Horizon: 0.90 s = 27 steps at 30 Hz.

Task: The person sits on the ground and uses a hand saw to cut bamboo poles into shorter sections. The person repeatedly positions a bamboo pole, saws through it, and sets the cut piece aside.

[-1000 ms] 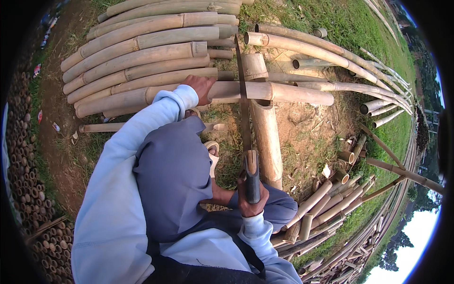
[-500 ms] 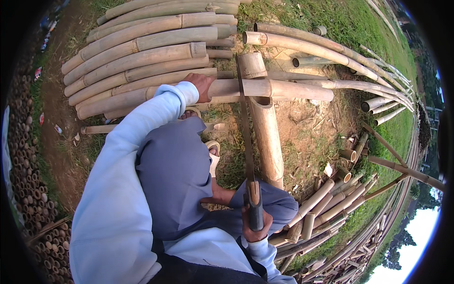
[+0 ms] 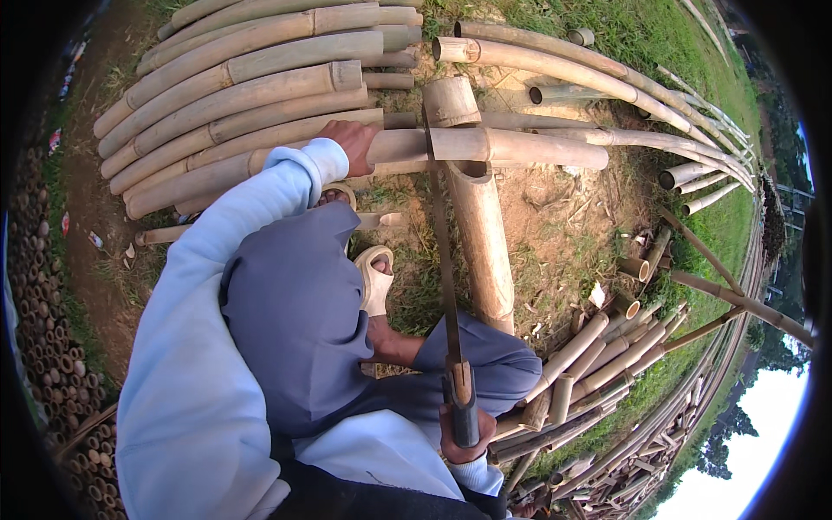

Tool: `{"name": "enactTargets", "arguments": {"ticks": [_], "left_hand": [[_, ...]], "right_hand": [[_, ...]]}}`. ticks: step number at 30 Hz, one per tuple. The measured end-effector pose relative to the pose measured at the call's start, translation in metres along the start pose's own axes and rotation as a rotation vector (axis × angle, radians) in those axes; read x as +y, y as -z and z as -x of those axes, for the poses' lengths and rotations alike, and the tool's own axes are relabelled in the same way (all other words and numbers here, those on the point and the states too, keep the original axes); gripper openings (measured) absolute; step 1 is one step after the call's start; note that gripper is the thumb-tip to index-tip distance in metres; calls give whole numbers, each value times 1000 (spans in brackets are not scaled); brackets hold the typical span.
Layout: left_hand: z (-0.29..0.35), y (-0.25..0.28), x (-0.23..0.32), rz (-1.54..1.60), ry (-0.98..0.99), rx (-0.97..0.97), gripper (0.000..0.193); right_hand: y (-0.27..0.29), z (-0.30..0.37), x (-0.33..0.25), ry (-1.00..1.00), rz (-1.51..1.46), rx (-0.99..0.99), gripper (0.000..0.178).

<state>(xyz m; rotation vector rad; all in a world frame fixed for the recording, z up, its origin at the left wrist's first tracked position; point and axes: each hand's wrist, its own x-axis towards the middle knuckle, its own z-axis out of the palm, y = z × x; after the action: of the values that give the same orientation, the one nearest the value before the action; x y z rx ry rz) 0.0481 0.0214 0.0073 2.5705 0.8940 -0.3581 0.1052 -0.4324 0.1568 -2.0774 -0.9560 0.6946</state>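
My left hand [image 3: 350, 146] is closed round a bamboo pole [image 3: 537, 148] that lies crosswise in the notch of a thick bamboo support [image 3: 482, 247]. In my right hand [image 3: 465, 436] is the handle of a handsaw [image 3: 445, 260], held close to my body near my bent knee. The long blade points away from me, and its far part meets the pole just left of the support. How deep the teeth sit in the pole, I cannot tell. Part of the pole left of my hand is hidden by my sleeve.
Long bamboo poles [image 3: 251, 74] lie side by side at the far left. More poles [image 3: 589, 78] stretch across grass at the far right. Short cut pieces [image 3: 598, 364] are heaped at the near right. Many bamboo rings [image 3: 52, 329] cover the ground along the left edge.
The saw and my right hand have drawn back slightly toward me. My left hand still grips the pole. The whole view has shifted a little, so the scene sits further left and higher.
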Motion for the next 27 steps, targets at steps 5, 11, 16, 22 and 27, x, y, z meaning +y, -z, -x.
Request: {"name": "enactTargets", "arguments": {"ticks": [5,11,16,22,27], "left_hand": [[-12,-2,9,-22,-24,3,69],[4,-6,-3,-30,7,53,69],[-7,-8,5,-15,12,35,68],[-2,-4,1,-47,-18,50,67],[-1,-3,5,-22,29,11,62]], "right_hand": [[-38,-114,6,-41,-141,-15,10],[-14,-36,4,-93,-118,-67,23],[-18,-50,0,9,-61,19,22],[-53,-109,6,-75,-225,4,9],[-3,-1,-6,-38,-12,3,28]]}}
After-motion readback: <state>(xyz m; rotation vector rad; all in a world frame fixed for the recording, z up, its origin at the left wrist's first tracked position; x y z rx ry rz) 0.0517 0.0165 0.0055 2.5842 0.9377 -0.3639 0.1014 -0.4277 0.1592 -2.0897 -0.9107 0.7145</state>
